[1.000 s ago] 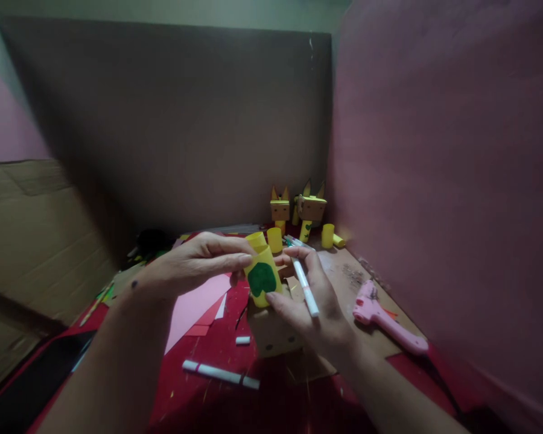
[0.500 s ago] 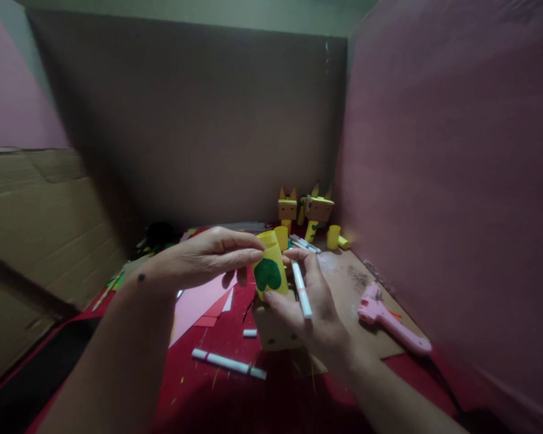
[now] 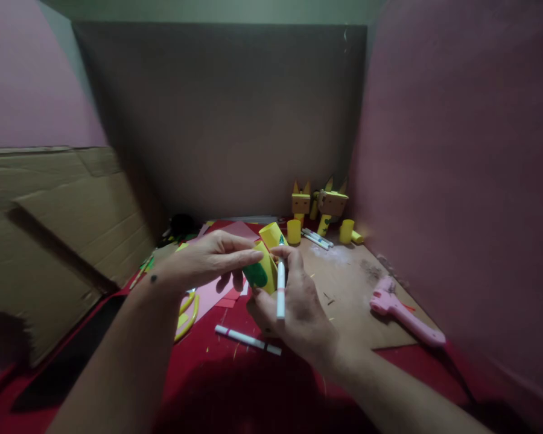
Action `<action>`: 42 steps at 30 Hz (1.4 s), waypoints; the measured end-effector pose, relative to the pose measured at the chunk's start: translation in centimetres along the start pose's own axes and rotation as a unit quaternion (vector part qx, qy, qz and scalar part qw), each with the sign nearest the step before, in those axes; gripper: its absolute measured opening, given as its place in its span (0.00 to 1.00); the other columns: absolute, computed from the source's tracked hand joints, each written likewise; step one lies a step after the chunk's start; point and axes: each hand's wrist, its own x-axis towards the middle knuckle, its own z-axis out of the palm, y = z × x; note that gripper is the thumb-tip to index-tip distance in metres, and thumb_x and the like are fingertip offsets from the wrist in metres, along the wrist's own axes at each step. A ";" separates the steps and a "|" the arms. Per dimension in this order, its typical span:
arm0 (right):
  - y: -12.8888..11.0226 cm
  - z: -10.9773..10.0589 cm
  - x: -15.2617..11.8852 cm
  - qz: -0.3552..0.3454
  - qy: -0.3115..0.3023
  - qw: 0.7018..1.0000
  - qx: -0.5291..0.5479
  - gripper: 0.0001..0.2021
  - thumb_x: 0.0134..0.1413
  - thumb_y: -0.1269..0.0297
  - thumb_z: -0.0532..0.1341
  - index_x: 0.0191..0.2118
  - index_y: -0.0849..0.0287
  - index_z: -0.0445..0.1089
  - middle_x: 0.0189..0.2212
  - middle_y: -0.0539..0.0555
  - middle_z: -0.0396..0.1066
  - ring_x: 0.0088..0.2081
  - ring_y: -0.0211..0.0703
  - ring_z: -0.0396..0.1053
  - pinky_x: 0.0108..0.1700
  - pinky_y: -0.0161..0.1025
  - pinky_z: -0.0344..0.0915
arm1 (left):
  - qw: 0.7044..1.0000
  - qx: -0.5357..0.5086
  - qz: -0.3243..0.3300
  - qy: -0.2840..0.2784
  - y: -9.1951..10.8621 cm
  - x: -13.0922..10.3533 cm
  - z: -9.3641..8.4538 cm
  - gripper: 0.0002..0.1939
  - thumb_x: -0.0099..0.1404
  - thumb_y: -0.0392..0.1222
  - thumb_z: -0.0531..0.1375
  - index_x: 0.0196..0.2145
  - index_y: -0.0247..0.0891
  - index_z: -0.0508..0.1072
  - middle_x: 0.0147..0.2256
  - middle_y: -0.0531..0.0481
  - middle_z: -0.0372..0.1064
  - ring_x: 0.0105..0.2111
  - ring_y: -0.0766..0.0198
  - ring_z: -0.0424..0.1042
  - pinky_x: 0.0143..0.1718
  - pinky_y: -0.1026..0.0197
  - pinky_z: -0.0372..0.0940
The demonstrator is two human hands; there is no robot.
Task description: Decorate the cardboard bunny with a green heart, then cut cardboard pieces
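Frame centre: left fingers (image 3: 253, 256) pinch yellow tube (image 3: 268, 272); right fingers (image 3: 286, 252) grip marker (image 3: 281, 283), tip up. Glue gun (image 3: 405, 316) lies lower right.

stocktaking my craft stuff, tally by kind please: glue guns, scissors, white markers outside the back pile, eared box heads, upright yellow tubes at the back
glue gun: 1
scissors: 1
white markers: 2, one in the right hand
eared box heads: 2
upright yellow tubes: 2
total: 8
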 end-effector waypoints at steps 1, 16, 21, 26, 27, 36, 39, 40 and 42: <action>-0.1 0.1 -0.1 -0.005 -0.004 1.000 -0.015 0.26 0.46 0.70 0.63 0.52 0.52 0.57 0.40 0.55 0.70 0.41 0.50 0.71 0.35 0.45 0.70 | 1.000 -0.003 -0.005 0.003 -0.2 -0.2 0.1 0.18 0.66 0.53 0.59 0.34 0.35 0.78 0.22 0.51 0.71 0.19 0.70 0.68 0.17 0.71 0.62; -0.3 -1.3 -2.1 -0.032 0.002 0.995 0.099 0.08 0.60 0.66 0.58 0.44 0.54 0.70 0.32 0.51 0.75 0.33 0.41 0.73 0.33 0.38 0.68 | 0.993 -0.084 -0.020 0.082 -3.2 -1.3 0.7 0.22 0.66 0.54 0.58 0.26 0.32 0.78 0.17 0.50 0.70 0.16 0.71 0.64 0.17 0.70 0.59; -0.5 -0.8 -2.1 -0.048 0.000 0.994 0.098 0.05 0.58 0.69 0.59 0.40 0.54 0.70 0.33 0.51 0.74 0.33 0.39 0.72 0.32 0.35 0.67 | 0.991 -0.097 -0.019 0.093 -3.7 -1.5 0.9 0.22 0.66 0.54 0.59 0.24 0.33 0.76 0.16 0.51 0.69 0.15 0.71 0.64 0.17 0.70 0.60; -0.7 -0.5 -1.9 -0.065 0.011 0.996 0.063 0.06 0.57 0.71 0.60 0.40 0.54 0.70 0.34 0.50 0.73 0.31 0.36 0.70 0.27 0.32 0.64 | 0.990 -0.093 -0.007 0.102 -3.9 -1.7 1.0 0.23 0.66 0.55 0.59 0.26 0.33 0.78 0.17 0.50 0.70 0.16 0.72 0.64 0.17 0.71 0.60; -0.7 -0.5 -1.9 -0.068 0.012 0.996 0.055 0.06 0.57 0.71 0.60 0.40 0.54 0.70 0.34 0.50 0.72 0.31 0.36 0.70 0.27 0.32 0.64 | 0.990 -0.094 -0.007 0.102 -4.0 -1.7 1.0 0.23 0.66 0.55 0.59 0.26 0.33 0.79 0.17 0.50 0.70 0.16 0.72 0.64 0.17 0.71 0.59; -1.1 0.0 -1.8 -0.060 0.025 0.997 0.045 0.04 0.57 0.70 0.60 0.38 0.54 0.70 0.33 0.48 0.72 0.28 0.33 0.68 0.25 0.30 0.62 | 0.990 -0.105 0.004 0.089 -4.0 -1.8 1.1 0.23 0.66 0.55 0.59 0.25 0.34 0.77 0.17 0.52 0.68 0.15 0.72 0.64 0.17 0.70 0.60; -1.1 0.1 -1.8 -0.062 0.028 0.996 0.056 0.04 0.57 0.70 0.60 0.38 0.54 0.70 0.32 0.48 0.72 0.28 0.33 0.68 0.25 0.30 0.63 | 0.991 -0.102 0.013 0.090 -4.1 -1.8 1.1 0.22 0.67 0.55 0.58 0.27 0.34 0.78 0.19 0.51 0.70 0.17 0.71 0.65 0.18 0.70 0.61; -1.0 0.1 -1.8 -0.060 0.027 0.996 0.059 0.04 0.57 0.70 0.60 0.38 0.54 0.69 0.32 0.48 0.72 0.28 0.33 0.68 0.25 0.30 0.63 | 0.991 -0.102 0.015 0.090 -4.1 -1.8 1.1 0.22 0.67 0.55 0.58 0.27 0.34 0.78 0.19 0.51 0.70 0.17 0.72 0.65 0.18 0.70 0.61; -0.9 0.1 -1.8 -0.056 0.021 0.996 0.060 0.05 0.58 0.70 0.60 0.39 0.54 0.69 0.31 0.48 0.71 0.26 0.32 0.67 0.25 0.30 0.63 | 0.991 -0.103 0.015 0.088 -4.2 -1.8 1.0 0.22 0.67 0.55 0.59 0.26 0.34 0.78 0.18 0.52 0.69 0.16 0.72 0.65 0.17 0.71 0.60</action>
